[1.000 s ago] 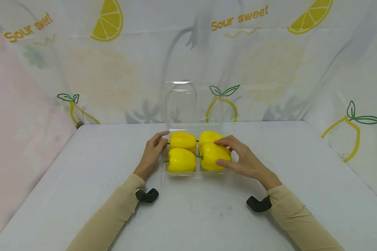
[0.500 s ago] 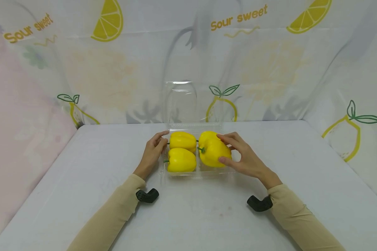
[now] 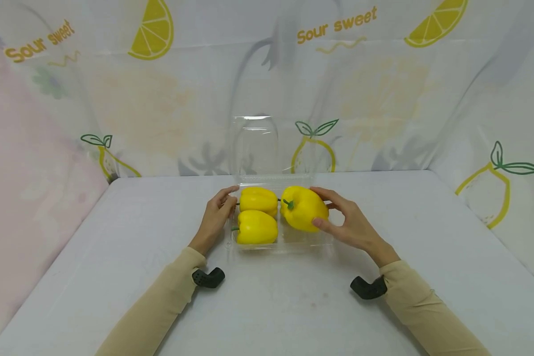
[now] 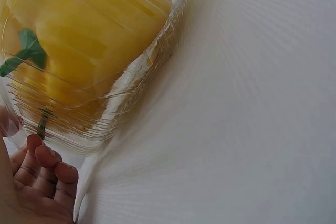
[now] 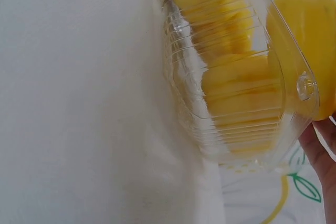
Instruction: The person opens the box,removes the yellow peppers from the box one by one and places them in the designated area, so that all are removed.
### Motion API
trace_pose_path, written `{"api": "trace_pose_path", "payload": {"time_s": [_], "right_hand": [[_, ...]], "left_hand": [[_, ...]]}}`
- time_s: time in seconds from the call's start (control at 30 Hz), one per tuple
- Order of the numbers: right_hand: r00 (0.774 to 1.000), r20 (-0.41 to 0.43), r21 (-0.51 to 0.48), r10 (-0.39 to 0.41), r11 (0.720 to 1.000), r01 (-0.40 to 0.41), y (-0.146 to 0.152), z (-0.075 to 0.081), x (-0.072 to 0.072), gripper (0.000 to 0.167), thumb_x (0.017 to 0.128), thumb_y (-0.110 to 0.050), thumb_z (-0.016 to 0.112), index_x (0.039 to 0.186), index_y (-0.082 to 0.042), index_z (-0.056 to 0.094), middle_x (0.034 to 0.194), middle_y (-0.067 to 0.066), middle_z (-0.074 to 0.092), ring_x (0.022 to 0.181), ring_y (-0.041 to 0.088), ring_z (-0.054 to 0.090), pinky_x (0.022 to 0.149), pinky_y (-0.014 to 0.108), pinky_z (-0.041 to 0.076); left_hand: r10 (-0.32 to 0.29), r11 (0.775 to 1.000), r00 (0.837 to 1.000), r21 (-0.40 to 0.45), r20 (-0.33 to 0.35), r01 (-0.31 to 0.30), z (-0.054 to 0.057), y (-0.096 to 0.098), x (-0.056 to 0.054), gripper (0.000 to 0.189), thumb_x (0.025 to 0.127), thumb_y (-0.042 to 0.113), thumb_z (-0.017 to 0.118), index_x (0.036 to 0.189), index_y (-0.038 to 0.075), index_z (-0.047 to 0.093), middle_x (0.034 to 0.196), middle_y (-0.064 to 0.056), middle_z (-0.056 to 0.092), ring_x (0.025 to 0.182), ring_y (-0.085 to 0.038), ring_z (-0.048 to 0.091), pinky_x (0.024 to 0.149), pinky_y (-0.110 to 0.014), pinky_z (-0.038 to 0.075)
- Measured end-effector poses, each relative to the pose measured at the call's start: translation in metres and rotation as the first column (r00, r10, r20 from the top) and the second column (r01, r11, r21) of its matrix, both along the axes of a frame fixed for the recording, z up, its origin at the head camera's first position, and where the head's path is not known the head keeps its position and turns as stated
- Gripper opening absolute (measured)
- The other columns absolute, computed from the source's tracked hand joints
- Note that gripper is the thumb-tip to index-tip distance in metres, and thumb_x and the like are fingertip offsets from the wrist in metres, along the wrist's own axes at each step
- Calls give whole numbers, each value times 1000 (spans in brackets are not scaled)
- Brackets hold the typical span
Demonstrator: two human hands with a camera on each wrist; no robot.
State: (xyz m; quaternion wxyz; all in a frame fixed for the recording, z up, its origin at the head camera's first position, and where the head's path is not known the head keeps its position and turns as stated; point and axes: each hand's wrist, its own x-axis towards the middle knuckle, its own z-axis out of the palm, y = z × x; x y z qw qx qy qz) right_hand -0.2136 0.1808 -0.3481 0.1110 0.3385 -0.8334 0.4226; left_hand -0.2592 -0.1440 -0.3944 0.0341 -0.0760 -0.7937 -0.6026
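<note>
In the head view my right hand (image 3: 349, 220) grips a yellow bell pepper (image 3: 307, 212), its thumb on the near side and fingers on the far side. The right wrist view shows this bell pepper (image 5: 310, 45) raised above the rim of a clear plastic clamshell box (image 5: 291, 98). Another bell pepper (image 5: 241, 93) lies inside, mostly hidden from above by the held one. Two more bell peppers, a back one (image 3: 258, 200) and a front one (image 3: 257, 227), fill the left half. My left hand (image 3: 215, 215) holds the box's left edge, its fingers (image 4: 65, 177) curled by the wall.
The box's clear lid (image 3: 258, 148) stands raised at the back. White cloth covers the table (image 3: 267, 306), and a printed curtain (image 3: 204, 99) hangs behind it. Each wrist wears a black camera mount, the left (image 3: 208, 278) and the right (image 3: 368, 288).
My right hand has lifted the front right bell pepper and moved it back over the one behind, its stem turning toward the head camera. The left hand has stayed at the box's edge.
</note>
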Motion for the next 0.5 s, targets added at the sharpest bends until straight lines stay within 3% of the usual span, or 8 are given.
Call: {"api": "trace_pose_path", "payload": {"time_s": [0.13, 0.3, 0.5], "right_hand": [[1000, 2, -19, -9, 1000, 9, 2, -1, -1, 63, 82, -10, 71, 139, -16, 44, 137, 3, 52, 118, 14, 50, 97, 28, 45], [1000, 16, -63, -4, 998, 5, 3, -2, -2, 64, 81, -6, 71, 138, -13, 42, 137, 6, 50, 117, 18, 51, 96, 20, 43], [999, 42, -89, -2, 996, 6, 3, 0, -1, 67, 81, -4, 71, 138, -13, 37, 141, 6, 44, 118, 25, 52, 95, 16, 43]], "left_hand": [[-9, 1000, 1000, 3, 8, 9, 4, 1, 1, 39, 99, 20, 45, 136, 11, 48, 74, -8, 46, 70, -28, 45, 64, -23, 37], [-18, 1000, 1000, -16, -7, 18, 20, 5, 14, 40, 99, 15, 43, 137, 4, 46, 75, -19, 46, 69, -29, 45, 64, -23, 38], [-23, 999, 1000, -29, -15, 23, 26, 7, 20, 40, 99, 15, 43, 137, 3, 45, 73, -13, 46, 68, -24, 46, 66, -22, 38]]}}
